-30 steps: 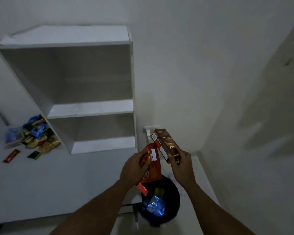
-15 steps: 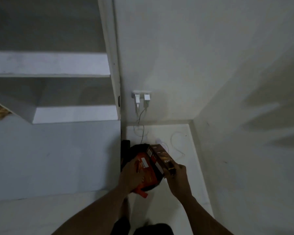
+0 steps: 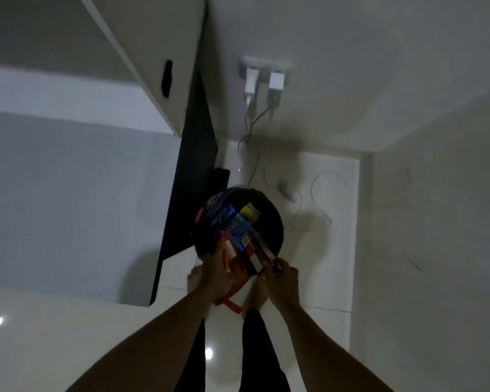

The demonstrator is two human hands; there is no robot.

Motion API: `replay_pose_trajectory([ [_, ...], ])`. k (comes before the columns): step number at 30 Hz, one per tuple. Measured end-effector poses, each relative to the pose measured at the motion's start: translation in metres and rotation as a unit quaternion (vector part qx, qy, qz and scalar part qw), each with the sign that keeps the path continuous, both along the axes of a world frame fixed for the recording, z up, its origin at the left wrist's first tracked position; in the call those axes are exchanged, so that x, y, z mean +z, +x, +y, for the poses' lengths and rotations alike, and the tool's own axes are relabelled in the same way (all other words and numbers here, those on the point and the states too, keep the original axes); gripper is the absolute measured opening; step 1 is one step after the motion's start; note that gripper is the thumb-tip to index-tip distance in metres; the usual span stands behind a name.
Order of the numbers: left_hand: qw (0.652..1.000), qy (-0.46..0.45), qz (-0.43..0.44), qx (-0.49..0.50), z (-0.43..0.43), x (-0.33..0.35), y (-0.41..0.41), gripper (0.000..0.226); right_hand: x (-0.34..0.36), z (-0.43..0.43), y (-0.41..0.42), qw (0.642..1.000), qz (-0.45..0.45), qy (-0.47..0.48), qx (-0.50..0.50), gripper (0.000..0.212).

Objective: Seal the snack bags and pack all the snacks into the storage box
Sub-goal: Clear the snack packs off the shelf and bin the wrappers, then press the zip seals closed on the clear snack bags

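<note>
Snacks are in both my hands, left hand [image 3: 214, 278] curled around the orange bag [image 3: 235, 263] and right hand [image 3: 283, 281] clamped on the brown box [image 3: 256, 250], both long axes pointing forward over the near rim of the black bin [image 3: 277, 230], about equally near.

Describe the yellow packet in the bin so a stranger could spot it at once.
Find the round black bin on the floor beside the table's dark side panel. At its far side lies the yellow packet, the only yellow thing there: blue wrappers lie beside it, and the orange packet and brown box are held nearer the viewer.
</note>
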State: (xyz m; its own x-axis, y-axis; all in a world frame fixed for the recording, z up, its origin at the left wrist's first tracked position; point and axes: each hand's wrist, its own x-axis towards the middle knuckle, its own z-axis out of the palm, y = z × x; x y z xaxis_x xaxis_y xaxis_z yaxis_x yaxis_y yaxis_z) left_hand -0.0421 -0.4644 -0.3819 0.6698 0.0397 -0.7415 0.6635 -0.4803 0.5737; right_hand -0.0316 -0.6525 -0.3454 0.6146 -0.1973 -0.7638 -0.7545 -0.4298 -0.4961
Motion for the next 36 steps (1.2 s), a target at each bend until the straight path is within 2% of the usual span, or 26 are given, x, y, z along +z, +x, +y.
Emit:
replay_pose_trajectory([
  [4, 0.999, 0.021, 0.014, 0.042, -0.005, -0.058, 0.013, 0.100, -0.038, 0.007, 0.017, 0.999, 0.037, 0.005, 0.009, 0.044],
  [6, 0.998, -0.011, -0.001, 0.058, -0.011, -0.033, 0.032, 0.095, -0.058, 0.011, 0.023, 0.999, 0.038, 0.008, 0.009, 0.049],
  [9, 0.991, -0.052, 0.023, 0.118, -0.017, -0.025, 0.051, 0.074, -0.062, 0.019, 0.037, 0.999, 0.039, 0.014, 0.025, 0.041],
  [12, 0.984, -0.068, 0.046, 0.156, -0.015, -0.030, 0.059, 0.088, -0.059, 0.020, 0.050, 0.998, 0.032, 0.023, 0.046, 0.036],
  [14, 0.979, -0.064, 0.064, 0.181, -0.015, -0.027, 0.060, 0.085, -0.053, 0.018, 0.057, 0.997, 0.020, 0.018, 0.073, 0.045],
  [17, 0.983, -0.049, 0.059, 0.166, -0.018, -0.015, 0.060, 0.078, -0.039, 0.011, 0.063, 0.997, 0.012, 0.003, 0.079, 0.045],
  [22, 0.987, -0.023, 0.039, 0.154, -0.026, 0.036, 0.066, 0.073, 0.003, 0.005, 0.070, 0.995, 0.005, -0.007, 0.101, 0.049],
  [27, 0.990, 0.005, -0.018, 0.140, -0.022, 0.113, 0.066, 0.068, 0.084, 0.016, 0.086, 0.989, -0.034, 0.001, 0.146, 0.045],
  [31, 0.988, 0.016, -0.087, 0.125, -0.012, 0.186, 0.066, 0.056, 0.149, 0.042, 0.096, 0.975, -0.101, 0.012, 0.199, 0.039],
  [34, 0.982, 0.049, -0.130, 0.124, 0.013, 0.245, 0.065, 0.060, 0.202, 0.076, 0.101, 0.960, -0.165, 0.031, 0.223, 0.031],
  [36, 0.976, 0.075, -0.157, 0.133, 0.039, 0.280, 0.063, 0.060, 0.233, 0.103, 0.105, 0.952, -0.205, 0.045, 0.222, 0.033],
])
